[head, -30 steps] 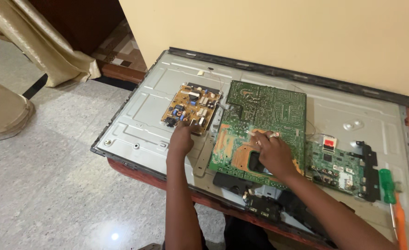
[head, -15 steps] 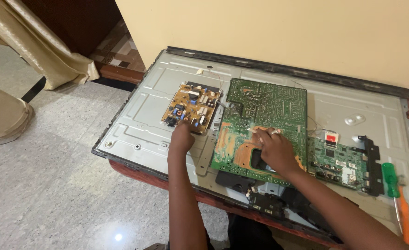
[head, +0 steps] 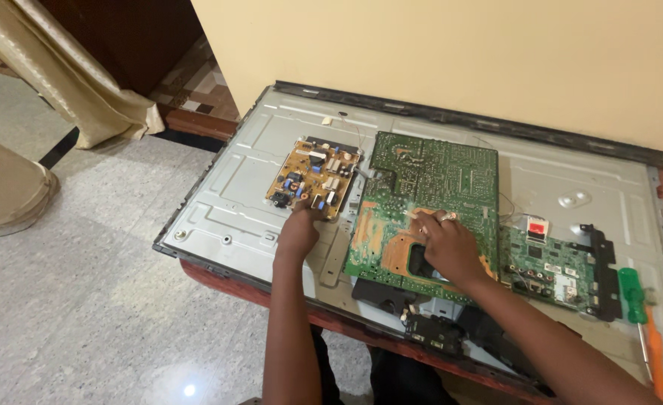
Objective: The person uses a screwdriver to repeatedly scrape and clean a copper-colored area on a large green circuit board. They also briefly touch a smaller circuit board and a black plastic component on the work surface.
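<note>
A: We count three circuit boards on the one metal back panel [head: 256, 187]: one yellow-brown board [head: 315, 177], one large green board [head: 421, 202] and one small green board [head: 545, 264].

B: We agree. We also count two hands, a left hand [head: 298, 231] and a right hand [head: 445, 246], and two rings on the right one.

A: Screwdrivers: we see two, one with a green handle [head: 633, 295] and one with an orange handle [head: 655, 358].

B: Beyond the panel we note one draped curtain [head: 76, 82]. Of the black parts at the near edge, we cannot fix a count.
</note>
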